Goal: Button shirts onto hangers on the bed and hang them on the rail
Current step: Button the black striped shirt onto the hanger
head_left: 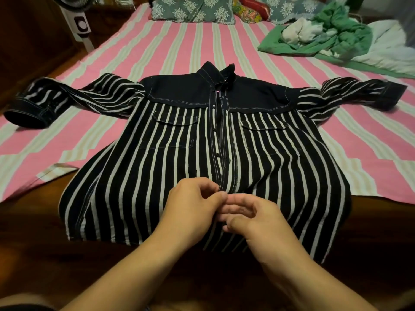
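A black shirt with white stripes (170, 158) lies front up on the bed, sleeves spread to both sides, its hem hanging over the near bed edge. A sliver of pink shows inside the collar opening; whether it is a hanger I cannot tell. The upper placket gapes slightly. My left hand (193, 205) pinches the left placket edge low on the front. My right hand (249, 218) meets it fingertip to fingertip on the right placket edge. The button between the fingers is hidden.
The bed has a pink and pale striped sheet (157, 50). Patterned pillows (193, 9) lie at the head. A heap of green and white clothes (325, 34) sits at the back right. A standing fan (82, 23) is beside the bed at left.
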Tool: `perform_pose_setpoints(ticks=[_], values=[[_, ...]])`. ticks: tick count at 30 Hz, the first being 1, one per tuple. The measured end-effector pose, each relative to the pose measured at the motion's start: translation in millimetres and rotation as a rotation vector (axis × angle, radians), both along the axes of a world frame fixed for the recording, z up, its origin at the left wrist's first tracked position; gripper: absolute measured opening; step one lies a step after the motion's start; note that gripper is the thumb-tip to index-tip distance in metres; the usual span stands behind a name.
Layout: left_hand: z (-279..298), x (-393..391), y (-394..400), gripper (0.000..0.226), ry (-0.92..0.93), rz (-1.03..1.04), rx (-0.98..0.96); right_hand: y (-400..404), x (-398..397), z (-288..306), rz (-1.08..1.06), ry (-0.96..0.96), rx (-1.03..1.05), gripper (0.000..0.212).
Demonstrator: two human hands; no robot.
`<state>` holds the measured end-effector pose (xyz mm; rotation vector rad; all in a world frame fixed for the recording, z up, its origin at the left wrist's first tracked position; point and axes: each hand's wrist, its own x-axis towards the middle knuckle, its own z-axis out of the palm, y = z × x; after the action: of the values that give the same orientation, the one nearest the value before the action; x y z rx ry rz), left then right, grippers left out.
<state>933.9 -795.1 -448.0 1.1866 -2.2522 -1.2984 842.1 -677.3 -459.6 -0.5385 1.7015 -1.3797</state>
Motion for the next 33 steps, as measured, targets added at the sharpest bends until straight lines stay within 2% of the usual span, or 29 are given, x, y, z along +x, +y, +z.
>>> perform_pose_setpoints(ticks=[2,5,7,9,12,15,23,25,27,31,33], values=[[-5.9,0.5,-1.1,0.01,0.052,0.044,0.024,-0.5,2.3,0.0,-0.004,0.011,0.006,0.035],[-11.1,1.1,-3.7,0.006,0.143,0.1,0.164,-3.2,-2.5,0.1,0.005,0.095,0.014,0.028],[-13.3,1.3,-5.6,0.002,0.215,0.137,0.267,-5.0,-8.6,-0.9,0.001,0.278,0.023,0.023],[-14.4,1.7,-5.7,0.007,0.261,0.156,0.326,-5.5,-12.5,-3.1,-0.024,0.477,0.006,0.021],[-14.0,3.1,-5.9,0.016,0.28,0.159,0.355,-4.7,-14.3,-5.1,-0.053,0.715,-0.053,0.017],[-14.3,4.9,-5.7,0.017,0.293,0.144,0.354,-4.6,-13.0,-6.2,0.048,1.0,-0.054,0.018],[-13.3,10.2,-3.6,0.013,0.264,0.117,0.372,-6.8,-10.1,-11.7,0.134,1.259,-0.017,0.016],[-14.0,11.0,-2.2,0.013,0.259,0.122,0.385,-7.5,-5.7,-15.6,0.127,1.295,0.013,0.014],[-14.0,11.1,0.2,0.014,0.254,0.124,0.401,-10.1,-1.9,-19.2,0.096,1.251,0.053,0.014],[-16.7,10.6,2.3,0.019,0.176,0.151,0.314,-14.2,-2.9,-21.6,0.015,0.951,0.099,0.003],[-16.9,11.3,2.4,0.015,0.08,0.12,0.233,-11.3,-1.6,-19.8,0.065,0.914,0.12,0.004]])
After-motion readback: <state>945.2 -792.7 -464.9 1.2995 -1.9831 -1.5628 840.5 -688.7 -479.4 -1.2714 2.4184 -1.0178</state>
